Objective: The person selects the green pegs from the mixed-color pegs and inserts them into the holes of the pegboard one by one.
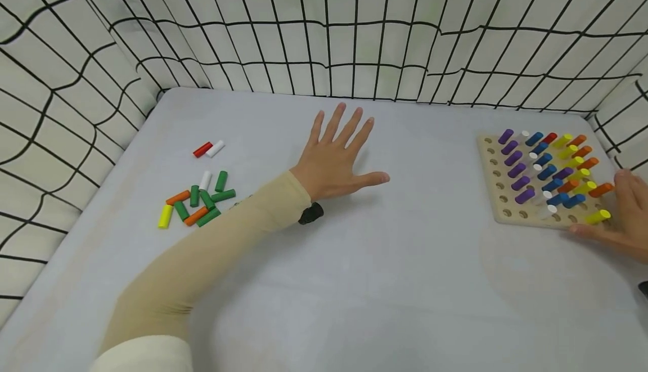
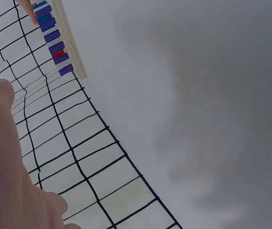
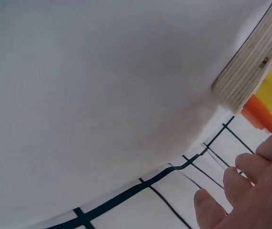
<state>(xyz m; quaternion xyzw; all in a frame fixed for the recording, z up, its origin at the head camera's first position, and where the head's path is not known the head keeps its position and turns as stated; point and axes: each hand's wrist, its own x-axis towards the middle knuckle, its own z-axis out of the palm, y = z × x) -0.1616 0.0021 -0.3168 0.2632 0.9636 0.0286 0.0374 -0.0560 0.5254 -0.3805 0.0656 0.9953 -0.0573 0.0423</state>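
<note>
In the head view my left hand (image 1: 331,166) is held over the middle of the table, fingers spread and straight, with nothing in it. At the right edge, my right hand (image 1: 630,217) is beside a wooden pegboard (image 1: 500,206), its thumb by the near right corner. In the right wrist view the fingers of that hand (image 3: 264,186) are loosely bent and appear apart from the board's layered edge (image 3: 247,59); the thumb is hidden there. Purple pegs (image 1: 513,158), white, blue, yellow, red and orange pegs (image 1: 601,190) stand in the board. Several holes show bare.
Loose green pegs (image 1: 223,196), orange ones, a yellow peg (image 1: 165,216) and a white one lie on the left of the table (image 1: 354,293). A red peg (image 1: 203,149) and another white peg (image 1: 215,148) lie behind them. Black wire grid (image 1: 329,65) borders the table.
</note>
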